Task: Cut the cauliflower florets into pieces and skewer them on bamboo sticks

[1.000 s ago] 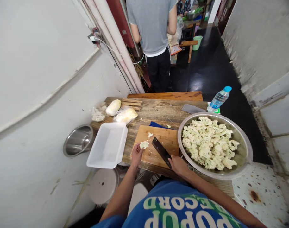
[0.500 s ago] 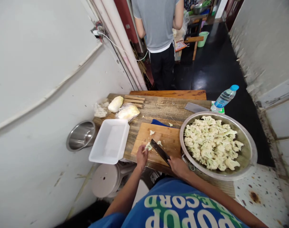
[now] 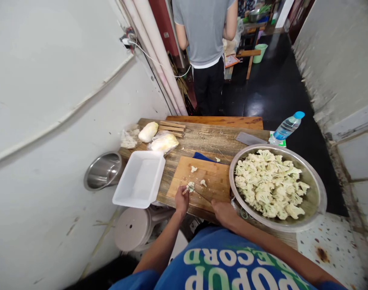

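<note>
Wooden table (image 3: 204, 139), cauliflower (image 3: 268, 183), blue "POPUP RECORD" shirt (image 3: 221, 241)

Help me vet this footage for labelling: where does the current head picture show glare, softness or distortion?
Head view: glare on the dark floor and bright reflections in the steel pail; head view: the distant greens look soft; head view: the held knife shows only as a thin line; head view: wide-angle stretch tilts the right wall.

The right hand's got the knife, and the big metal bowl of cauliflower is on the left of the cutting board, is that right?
Not quite: the head view shows the metal bowl of cauliflower right of the cutting board. The right hand does have the knife.
</note>
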`<move>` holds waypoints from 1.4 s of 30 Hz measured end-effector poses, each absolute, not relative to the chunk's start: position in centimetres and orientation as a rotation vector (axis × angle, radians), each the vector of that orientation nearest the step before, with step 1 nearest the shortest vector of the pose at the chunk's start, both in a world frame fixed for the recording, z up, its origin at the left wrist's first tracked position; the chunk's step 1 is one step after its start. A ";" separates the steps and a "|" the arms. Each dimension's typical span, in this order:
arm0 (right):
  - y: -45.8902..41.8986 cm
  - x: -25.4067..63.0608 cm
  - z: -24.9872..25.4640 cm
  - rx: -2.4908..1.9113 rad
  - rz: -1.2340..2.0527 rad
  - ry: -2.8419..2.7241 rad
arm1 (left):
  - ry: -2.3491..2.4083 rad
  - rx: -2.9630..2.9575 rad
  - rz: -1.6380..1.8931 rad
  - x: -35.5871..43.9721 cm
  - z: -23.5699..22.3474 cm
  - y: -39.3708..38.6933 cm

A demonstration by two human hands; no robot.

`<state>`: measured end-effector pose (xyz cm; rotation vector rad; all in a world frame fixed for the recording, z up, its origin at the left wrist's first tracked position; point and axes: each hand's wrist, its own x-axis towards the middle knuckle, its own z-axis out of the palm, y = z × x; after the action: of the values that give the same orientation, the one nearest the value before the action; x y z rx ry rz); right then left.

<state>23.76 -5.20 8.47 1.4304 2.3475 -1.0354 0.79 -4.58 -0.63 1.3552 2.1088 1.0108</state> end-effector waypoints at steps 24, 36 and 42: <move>-4.9 25.4 7.2 1.651 -1.057 2.300 | 1.964 1.459 0.999 -0.6 -1.0 -4.3; -5.8 24.5 7.6 1.563 -1.129 2.320 | 2.160 1.526 0.873 -0.5 -0.3 -4.6; -5.8 24.0 6.7 1.557 -1.147 2.329 | 2.186 1.449 0.817 -0.7 -0.4 -4.6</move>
<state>24.02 -5.78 6.74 1.5566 2.3285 -1.1467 -0.67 -4.65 -0.44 1.4490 2.1864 0.8171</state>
